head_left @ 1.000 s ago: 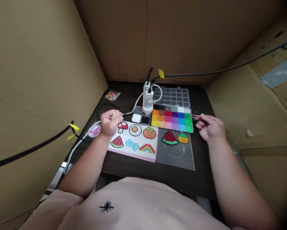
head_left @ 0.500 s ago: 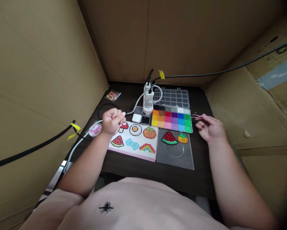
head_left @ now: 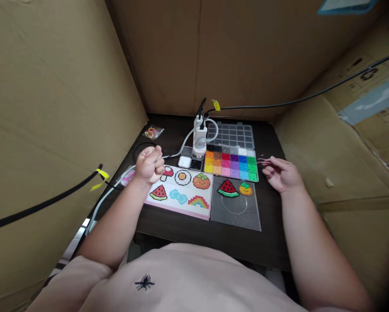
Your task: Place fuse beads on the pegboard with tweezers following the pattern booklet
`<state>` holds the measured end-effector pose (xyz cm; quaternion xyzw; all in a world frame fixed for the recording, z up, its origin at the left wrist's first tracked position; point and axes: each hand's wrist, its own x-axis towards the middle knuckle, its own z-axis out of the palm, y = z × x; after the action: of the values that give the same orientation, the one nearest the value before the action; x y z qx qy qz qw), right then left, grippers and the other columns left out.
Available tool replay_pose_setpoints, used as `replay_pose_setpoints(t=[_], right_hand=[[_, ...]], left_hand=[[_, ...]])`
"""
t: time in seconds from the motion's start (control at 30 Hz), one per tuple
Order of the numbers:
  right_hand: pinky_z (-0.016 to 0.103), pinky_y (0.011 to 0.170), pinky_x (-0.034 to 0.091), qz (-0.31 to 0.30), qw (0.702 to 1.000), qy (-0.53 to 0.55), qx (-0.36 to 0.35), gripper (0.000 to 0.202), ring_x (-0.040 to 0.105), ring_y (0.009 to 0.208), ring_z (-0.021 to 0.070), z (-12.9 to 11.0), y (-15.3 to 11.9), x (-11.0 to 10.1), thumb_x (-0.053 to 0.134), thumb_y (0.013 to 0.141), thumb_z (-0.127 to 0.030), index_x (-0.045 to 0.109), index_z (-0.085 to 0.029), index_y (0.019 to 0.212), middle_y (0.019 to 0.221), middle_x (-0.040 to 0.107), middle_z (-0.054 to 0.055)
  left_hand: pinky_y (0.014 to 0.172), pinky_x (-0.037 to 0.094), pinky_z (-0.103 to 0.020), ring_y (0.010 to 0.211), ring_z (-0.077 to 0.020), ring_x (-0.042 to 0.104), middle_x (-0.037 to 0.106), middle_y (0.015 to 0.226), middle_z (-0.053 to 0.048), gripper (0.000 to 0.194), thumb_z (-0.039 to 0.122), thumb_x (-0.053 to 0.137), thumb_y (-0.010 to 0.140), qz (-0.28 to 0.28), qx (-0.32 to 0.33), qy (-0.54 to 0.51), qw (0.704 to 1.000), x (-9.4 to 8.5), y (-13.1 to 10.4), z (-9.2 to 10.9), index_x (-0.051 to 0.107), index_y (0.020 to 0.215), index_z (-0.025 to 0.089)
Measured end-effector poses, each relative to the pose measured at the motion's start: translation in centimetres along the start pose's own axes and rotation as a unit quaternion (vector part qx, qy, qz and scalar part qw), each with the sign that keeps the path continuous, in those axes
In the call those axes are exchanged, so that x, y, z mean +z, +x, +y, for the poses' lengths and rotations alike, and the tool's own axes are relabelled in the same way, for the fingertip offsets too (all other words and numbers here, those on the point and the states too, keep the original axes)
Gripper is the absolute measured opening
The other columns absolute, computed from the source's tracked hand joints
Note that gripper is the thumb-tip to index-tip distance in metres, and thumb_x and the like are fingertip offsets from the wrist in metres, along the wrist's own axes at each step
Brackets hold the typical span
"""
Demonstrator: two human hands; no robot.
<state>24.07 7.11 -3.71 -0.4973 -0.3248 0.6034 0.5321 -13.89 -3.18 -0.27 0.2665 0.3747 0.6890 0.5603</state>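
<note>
My left hand (head_left: 149,165) is closed in a fist above the left end of the pattern sheet (head_left: 188,210); nothing shows in it. Pink tweezers (head_left: 263,161) are held in my right hand (head_left: 283,174), their tips pointing left towards the bead box (head_left: 231,162) with its many coloured compartments. A clear pegboard (head_left: 236,216) lies in front of that box, carrying a watermelon bead piece (head_left: 228,188) and a small orange fruit piece (head_left: 245,189). The sheet shows a mushroom, an egg, a watermelon, a bow and a rainbow among its pictures.
A white power strip (head_left: 199,136) with cables stands behind small boxes of white beads (head_left: 184,161) and black beads (head_left: 196,164). A packet (head_left: 153,131) lies at the back left. Cardboard walls surround the table; a black cable (head_left: 45,201) crosses at left.
My left hand has moved slightly left and its fist has turned. My right hand still holds the tweezers, nearly in place. The view has shifted a little.
</note>
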Motion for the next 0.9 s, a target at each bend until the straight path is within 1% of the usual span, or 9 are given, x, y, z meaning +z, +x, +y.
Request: replay_pose_setpoints(t=[0.17, 0.23, 0.37, 0.43, 0.57, 0.67, 0.73, 0.8, 0.9], right_hand=[[0.016, 0.04, 0.028, -0.037, 0.999, -0.006, 0.006, 0.018, 0.037, 0.044, 0.0046, -0.3, -0.2, 0.1, 0.074, 0.068, -0.016, 0.058, -0.016, 0.059, 0.059, 0.061, 0.002], [0.017, 0.039, 0.028, -0.043, 0.999, -0.014, 0.012, 0.016, 0.036, 0.044, 0.0048, -0.3, -0.1, 0.0, 0.074, 0.067, -0.014, 0.059, -0.016, 0.06, 0.062, 0.064, 0.004], [0.019, 0.039, 0.028, -0.059, 0.998, -0.029, 0.013, 0.015, 0.035, 0.045, 0.0058, -0.1, 0.3, -0.5, 0.076, 0.06, -0.013, 0.062, -0.017, 0.061, 0.064, 0.067, 0.004], [0.019, 0.039, 0.028, -0.074, 0.997, -0.034, 0.007, 0.015, 0.036, 0.046, 0.0067, 0.0, 0.4, -0.7, 0.076, 0.057, -0.013, 0.064, -0.018, 0.063, 0.065, 0.068, 0.005], [0.019, 0.039, 0.028, -0.076, 0.996, -0.033, 0.028, 0.018, 0.035, 0.045, 0.0064, -0.2, 0.5, -0.8, 0.075, 0.056, -0.012, 0.065, -0.018, 0.07, 0.062, 0.064, 0.003], [0.018, 0.039, 0.026, -0.079, 0.995, -0.027, 0.046, 0.019, 0.033, 0.044, 0.0063, -0.5, 0.4, -0.6, 0.073, 0.059, -0.012, 0.065, -0.019, 0.075, 0.056, 0.056, -0.001], [0.018, 0.039, 0.026, -0.089, 0.995, -0.026, 0.049, 0.021, 0.032, 0.044, 0.0066, -0.6, 0.4, -0.6, 0.07, 0.061, -0.011, 0.065, -0.02, 0.079, 0.055, 0.054, -0.002], [0.017, 0.039, 0.026, -0.1, 0.993, -0.027, 0.051, 0.025, 0.03, 0.045, 0.0069, -0.6, 0.4, -0.7, 0.068, 0.06, -0.011, 0.065, -0.02, 0.083, 0.055, 0.054, -0.003], [0.018, 0.04, 0.029, -0.11, 0.992, -0.024, 0.05, 0.034, 0.033, 0.045, 0.0072, -0.5, 0.5, -0.9, 0.066, 0.057, -0.008, 0.066, -0.018, 0.089, 0.055, 0.054, -0.002]], left_hand=[[0.03, 0.009, -0.011, 0.03, 0.0009, 0.016, 0.018, 0.048, 0.012, 0.064, 0.026, 0.077, 0.071, 0.017, -0.032, -0.085, 0.996, -0.3, 0.0, 0.0, 0.016, 0.057, 0.018], [0.03, 0.008, -0.012, 0.029, 0.0004, 0.016, 0.015, 0.048, 0.011, 0.064, 0.035, 0.073, 0.076, 0.014, -0.05, -0.107, 0.993, -0.6, 0.1, 0.1, 0.015, 0.055, 0.018], [0.029, 0.006, -0.016, 0.028, -0.0019, 0.017, 0.011, 0.047, 0.009, 0.069, 0.065, 0.052, 0.08, -0.01, -0.077, -0.126, 0.989, -1.0, 0.1, 0.5, 0.009, 0.052, 0.019], [0.029, 0.006, -0.017, 0.027, -0.0022, 0.016, 0.009, 0.047, 0.009, 0.069, 0.072, 0.043, 0.08, -0.017, -0.081, -0.131, 0.988, -1.1, 0.2, 0.6, 0.007, 0.052, 0.02], [0.029, 0.005, -0.018, 0.028, -0.0018, 0.012, 0.009, 0.046, 0.008, 0.069, 0.07, 0.043, 0.082, 0.007, -0.075, -0.105, 0.992, -1.2, 0.1, 0.7, 0.009, 0.05, 0.019], [0.031, 0.003, -0.018, 0.03, -0.0018, 0.011, 0.011, 0.046, 0.007, 0.068, 0.068, 0.046, 0.082, 0.036, -0.048, -0.076, 0.995, -1.5, 0.1, 0.7, 0.012, 0.05, 0.019], [0.032, 0.001, -0.019, 0.031, -0.0021, 0.011, 0.013, 0.046, 0.007, 0.067, 0.068, 0.049, 0.08, 0.049, -0.027, -0.061, 0.997, -1.8, 0.1, 0.6, 0.014, 0.05, 0.019], [0.032, 0.0, -0.02, 0.032, -0.0024, 0.01, 0.013, 0.046, 0.007, 0.067, 0.069, 0.051, 0.079, 0.053, -0.012, -0.052, 0.997, -2.0, 0.1, 0.5, 0.015, 0.051, 0.019], [0.031, -0.001, -0.021, 0.035, -0.003, 0.005, 0.011, 0.048, 0.007, 0.065, 0.067, 0.051, 0.08, 0.039, 0.004, -0.054, 0.998, -2.1, 0.1, 0.5, 0.016, 0.052, 0.019]])
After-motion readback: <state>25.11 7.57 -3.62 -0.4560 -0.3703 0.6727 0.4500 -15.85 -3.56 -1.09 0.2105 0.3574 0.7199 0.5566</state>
